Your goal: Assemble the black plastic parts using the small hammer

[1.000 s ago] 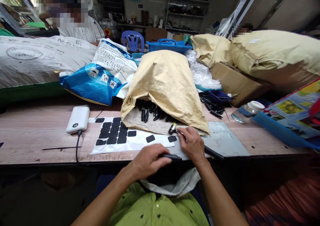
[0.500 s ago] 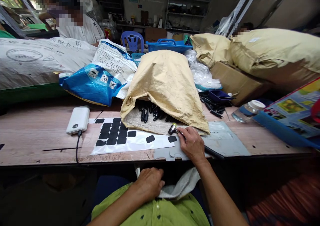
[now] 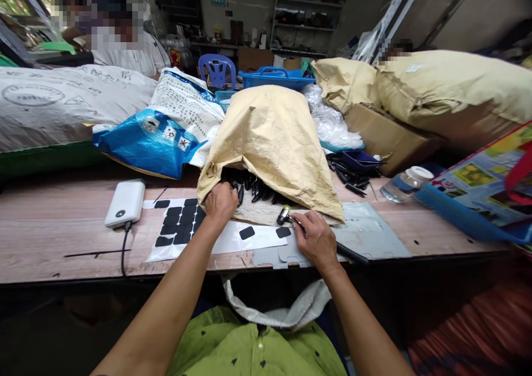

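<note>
My left hand point(image 3: 222, 203) reaches into the mouth of a yellow-brown woven sack point(image 3: 270, 126) lying on the table. Black pen-like pieces point(image 3: 254, 187) fill the opening beside its fingers, whose tips are hidden, so I cannot tell whether they grip one. My right hand point(image 3: 316, 238) is wrapped round the black handle of a small hammer point(image 3: 284, 215), its head pointing left at the sack's lower edge. Beneath both hands lies a white sheet point(image 3: 228, 242) with several black rounded patches point(image 3: 246, 233). A grey board point(image 3: 369, 232) is under the right hand.
A white power bank point(image 3: 125, 201) with a cable sits left. Blue-white sack point(image 3: 153, 137) and white sack point(image 3: 50, 104) stand behind it. To the right are more black pieces point(image 3: 344, 173), a capped jar point(image 3: 405, 186) and a blue tray point(image 3: 461, 215). People point(image 3: 124, 54) sit beyond.
My left hand has risen from my lap, forward over the table edge, to the sack's mouth. My right hand still holds the hammer in nearly the same place. The view has shifted slightly.
</note>
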Tool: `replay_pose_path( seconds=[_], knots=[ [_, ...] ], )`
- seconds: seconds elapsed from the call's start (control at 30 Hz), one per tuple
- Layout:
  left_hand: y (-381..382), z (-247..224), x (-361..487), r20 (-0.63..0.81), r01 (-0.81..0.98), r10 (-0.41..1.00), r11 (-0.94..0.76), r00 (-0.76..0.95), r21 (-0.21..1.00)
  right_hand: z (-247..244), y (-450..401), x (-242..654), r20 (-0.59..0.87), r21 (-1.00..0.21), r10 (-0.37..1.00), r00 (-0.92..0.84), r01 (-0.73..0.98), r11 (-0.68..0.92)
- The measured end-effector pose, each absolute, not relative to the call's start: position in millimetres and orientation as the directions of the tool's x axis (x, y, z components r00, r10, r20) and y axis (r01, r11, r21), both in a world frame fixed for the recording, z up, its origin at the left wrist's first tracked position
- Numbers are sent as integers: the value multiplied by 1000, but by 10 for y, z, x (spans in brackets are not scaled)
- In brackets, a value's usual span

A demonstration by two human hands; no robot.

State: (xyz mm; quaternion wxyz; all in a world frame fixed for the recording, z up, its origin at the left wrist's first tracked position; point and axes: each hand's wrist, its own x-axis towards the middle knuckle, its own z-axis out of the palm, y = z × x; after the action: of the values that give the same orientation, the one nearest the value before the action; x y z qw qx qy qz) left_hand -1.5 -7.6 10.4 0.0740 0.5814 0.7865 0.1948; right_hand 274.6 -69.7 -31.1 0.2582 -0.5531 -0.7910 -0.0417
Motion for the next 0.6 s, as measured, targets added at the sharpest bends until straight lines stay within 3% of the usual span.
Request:
replay_pose_path(
  seconds=[0.17, 0.27, 0.4, 0.5, 0.6],
  knots=[
    [21, 30, -9, 33, 893, 941, 310, -338, 327, -313, -702, 2746, 446, -217, 859, -253, 900, 378],
    [-95, 74, -25, 86, 911, 954, 245, -288, 331, -315, -703, 2744, 443, -219, 862, -247, 902, 371],
    [-393, 87, 35, 260, 870, 964, -83, -53, 485, -316, -703, 2741, 444, -222, 861, -249, 900, 375],
    [-607, -16, 141, 261, 728, 936, -348, 235, 591, -321, -705, 2740, 442, -219, 862, -248, 902, 372],
    [-713, -171, 212, 247, 648, 917, -396, 313, 650, -335, -701, 2746, 442, -223, 862, -249, 900, 374]
  ],
)
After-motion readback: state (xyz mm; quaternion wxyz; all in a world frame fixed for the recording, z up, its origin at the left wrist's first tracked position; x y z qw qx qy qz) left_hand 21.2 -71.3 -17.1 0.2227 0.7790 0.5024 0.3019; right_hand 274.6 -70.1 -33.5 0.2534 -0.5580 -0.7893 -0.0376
